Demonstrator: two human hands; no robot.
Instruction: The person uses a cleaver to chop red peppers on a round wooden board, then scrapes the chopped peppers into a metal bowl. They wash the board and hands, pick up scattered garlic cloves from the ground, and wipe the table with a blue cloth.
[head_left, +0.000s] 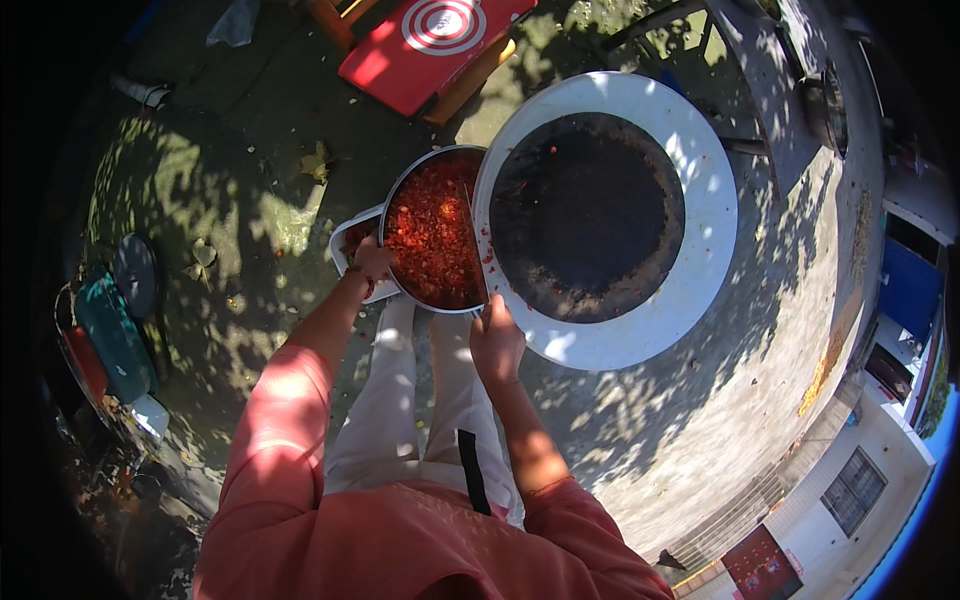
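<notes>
A round metal basin (395, 184) holds a mass of chopped red chili peppers (436, 232), right against the left edge of a round white table (705, 195). My left hand (373, 259) grips the basin's left rim. In my right hand (497, 341) is the handle of a knife, probably a cleaver; its blade (478, 251) appears nearly edge-on between the basin and the table. Small red bits lie along the table's edge and on its dark round centre (585, 217). Partly hidden under the basin is a white rectangular tub (339, 241) with something red inside.
A red board with a white ring pattern (420, 64) rests on a wooden frame beyond the basin. Far left are a green plastic tub (114, 334) and a grey round lid (136, 275). A metal pot (823, 112) sits at upper right. Dry leaves (202, 255) lie on the concrete.
</notes>
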